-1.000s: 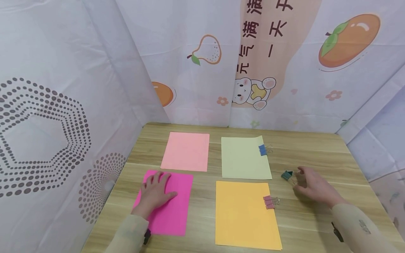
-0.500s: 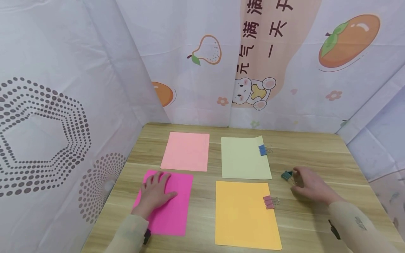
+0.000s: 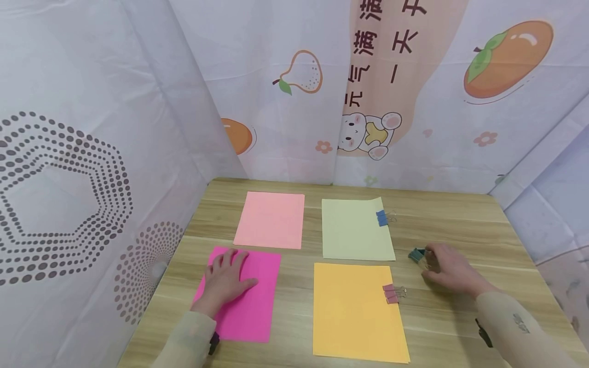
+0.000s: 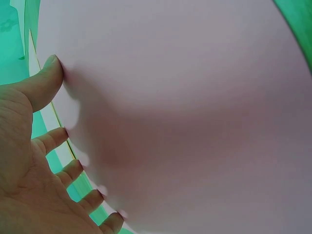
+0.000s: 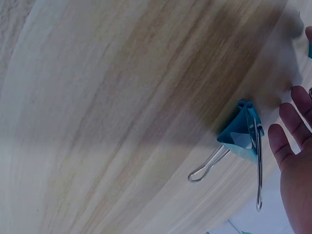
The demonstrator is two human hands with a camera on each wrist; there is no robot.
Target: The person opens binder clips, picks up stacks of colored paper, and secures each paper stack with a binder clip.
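Right hand at teal clip, right of frame centre; thumb and fingers apart, no grip visible. Left hand spread on magenta paper, lower left. Probably pickup step; next needs a pinch.

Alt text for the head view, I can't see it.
A person's left hand rests on bright pink paper while the right hand is at a teal clip on a wooden table. Nearby: pale pink paper, pale yellow paper with a blue clip, and orange paper with a red clip.
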